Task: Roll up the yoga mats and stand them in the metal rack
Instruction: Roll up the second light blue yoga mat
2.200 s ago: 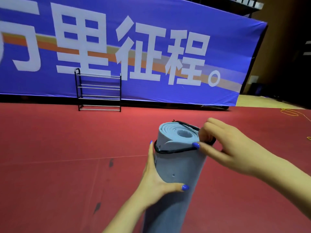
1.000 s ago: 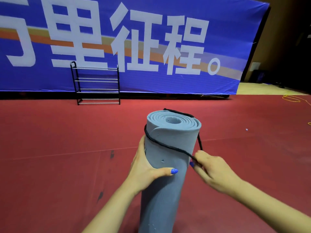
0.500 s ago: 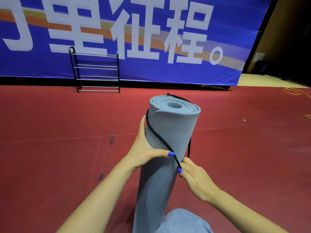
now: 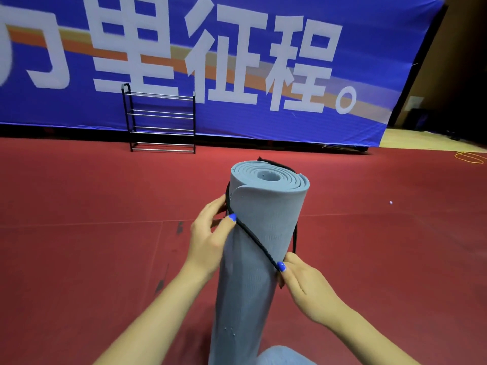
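Note:
A rolled grey-blue yoga mat (image 4: 259, 233) stands upright on the red floor in front of me. A black cord loop (image 4: 253, 237) runs slantwise around it, high on the left and low on the right. My left hand (image 4: 210, 238) holds the mat's left side, its thumb on the cord. My right hand (image 4: 300, 283) pinches the cord's low end at the mat's right side. The black metal rack (image 4: 160, 119) stands far back against the banner, with nothing on its bars.
A large blue banner (image 4: 263, 61) with white characters closes off the back. Red floor (image 4: 79, 233) spreads all around. A yellow cable (image 4: 470, 157) lies at the far right. My knee in blue cloth (image 4: 282, 356) shows at the bottom edge.
The cord loop went from the mat's top rim down around its body, the right hand pulling it lower. My left thumb moved from the mat's front onto the cord.

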